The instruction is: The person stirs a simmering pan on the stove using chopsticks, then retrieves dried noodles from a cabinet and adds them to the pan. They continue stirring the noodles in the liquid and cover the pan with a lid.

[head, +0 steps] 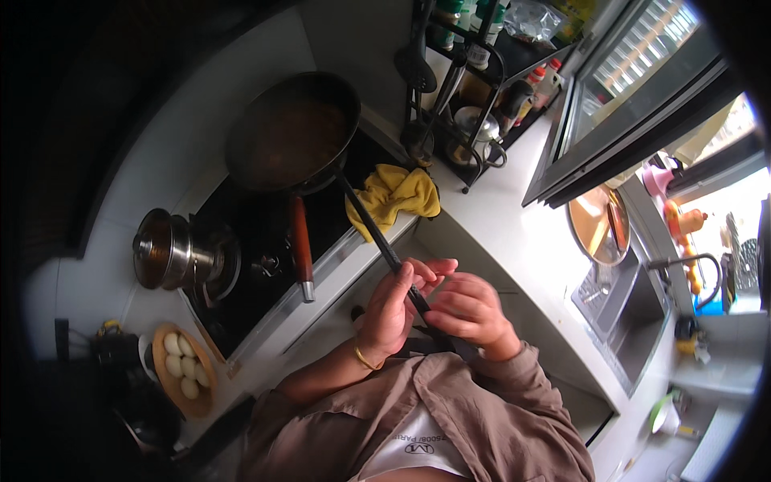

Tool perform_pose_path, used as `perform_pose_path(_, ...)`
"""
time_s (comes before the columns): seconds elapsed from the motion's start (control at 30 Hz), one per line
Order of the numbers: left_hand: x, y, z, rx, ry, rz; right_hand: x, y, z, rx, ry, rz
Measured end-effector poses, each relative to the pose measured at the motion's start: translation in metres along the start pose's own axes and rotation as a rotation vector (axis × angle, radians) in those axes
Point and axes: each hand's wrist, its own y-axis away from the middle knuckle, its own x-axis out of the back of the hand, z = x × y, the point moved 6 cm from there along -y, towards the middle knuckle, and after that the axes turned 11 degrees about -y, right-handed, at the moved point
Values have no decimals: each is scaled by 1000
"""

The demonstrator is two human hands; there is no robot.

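Observation:
In front of my chest, my left hand (391,310), with a gold bangle at the wrist, has its thumb on a long black handle (376,232). My right hand (473,310) is beside the handle's near end, its fingers curled; whether it grips the handle is unclear. The handle slants up to the wok area, where its far end is hard to make out. A dark wok (292,135) with a red-brown wooden handle (302,241) sits on the black hob, dark contents inside. A yellow cloth (397,196) lies at the hob's edge, partly behind the black handle.
A lidded steel pot (165,250) stands on the hob's left. Below it, a wooden tray (167,385) holds several pale buns or eggs. A black rack (506,66) carries bottles and utensils. An open window (626,114) juts over the counter near the sink (626,319); a round lid (599,226) leans there.

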Motion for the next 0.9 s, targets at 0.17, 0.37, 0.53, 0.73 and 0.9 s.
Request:
perform_pose_path(0.17,-52,-16,-68,-8,4,75,175,163,52,-514,703,319)
perform_pose_path(0.37,-132,-21,-142,100,-23,82,383,327,149,-1200,1112,220)
perform_pose_path(0.53,-164,-15,-166,117,-40,105,406,416,239,-1473,605,125)
perform_pose_path(0.73,-169,-1,-172,129,-58,216,402,432,277,-1531,629,73)
perform_pose_path(0.9,-161,15,-172,102,-67,281,401,416,280,-1708,432,52)
